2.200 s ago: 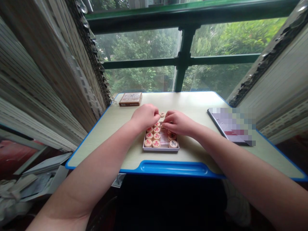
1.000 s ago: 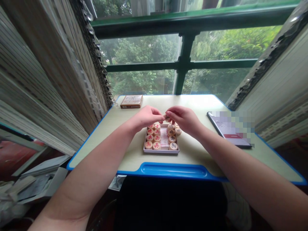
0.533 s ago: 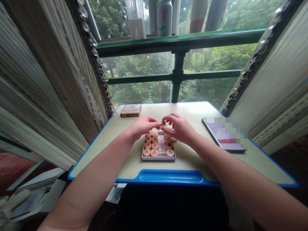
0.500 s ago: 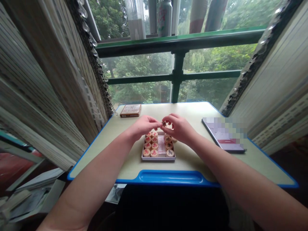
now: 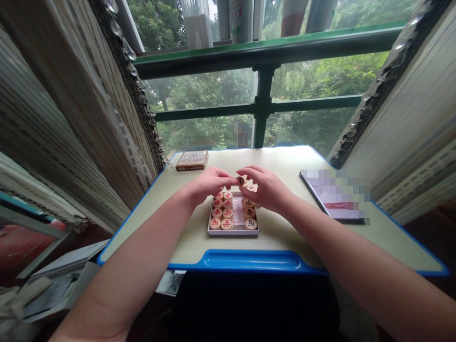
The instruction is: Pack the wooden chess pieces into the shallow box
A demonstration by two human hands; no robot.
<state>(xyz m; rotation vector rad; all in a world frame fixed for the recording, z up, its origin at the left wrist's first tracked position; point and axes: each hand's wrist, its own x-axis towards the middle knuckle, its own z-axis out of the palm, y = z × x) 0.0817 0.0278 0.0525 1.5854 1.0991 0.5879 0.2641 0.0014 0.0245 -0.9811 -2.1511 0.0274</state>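
Above the far end of a shallow white box (image 5: 233, 232), my left hand (image 5: 210, 183) pinches a round wooden Chinese chess piece (image 5: 241, 181) between thumb and fingers. Its face is turned toward me. My right hand (image 5: 265, 187) curves beside that piece, thumb and fingers apart, with nothing visibly gripped. Red-marked pieces (image 5: 227, 224) fill two columns on the box's left side. Black-marked pieces (image 5: 251, 223) line its right side, with a bare strip between. More pieces (image 5: 251, 188) show partly behind my right fingers; how many is hidden.
A flat brown box (image 5: 192, 160) lies at the table's far left. On the right rests a dark-edged flat object (image 5: 327, 204), its top partly blurred out. The table (image 5: 178, 247) has a blue rim with a tray groove (image 5: 252, 260) in front. Curtains and a window surround it.
My right fingers have opened away from the chess piece, which stays in my left hand and shows more of its face. The view has shifted slightly.
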